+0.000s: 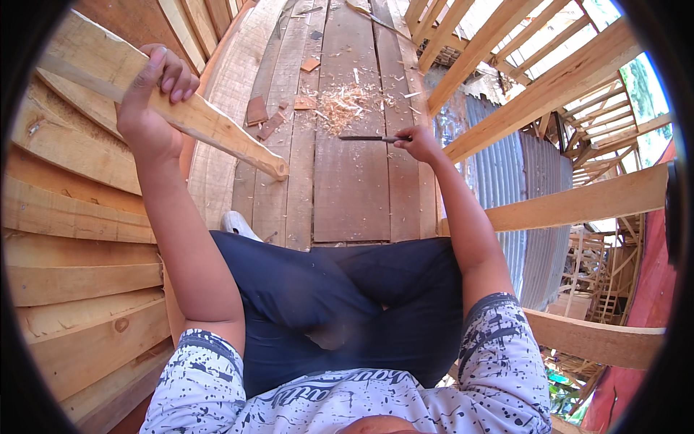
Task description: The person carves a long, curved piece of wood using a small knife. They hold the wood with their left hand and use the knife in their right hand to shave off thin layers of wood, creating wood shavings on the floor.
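My left hand [160, 81] is wrapped round a pale wooden beam [210, 124], which slants from the upper left down toward the plank floor. The beam's rounded lower end is close to the boards. Out to the right, my right hand [419, 145] grips a hand tool with a thin dark blade [363, 138]. It points left, held low over the boards and apart from the beam. Whether it is a knife or a chisel I cannot tell. A heap of wood shavings [345, 107] lies just beyond the blade.
Brown wood offcuts [257, 110] are scattered on the plank floor [350, 195] ahead. Stacked boards form a wall [87, 289] on my left. On the right stands an open railing of wooden bars [578, 202], with corrugated metal sheets [499, 166] beyond it.
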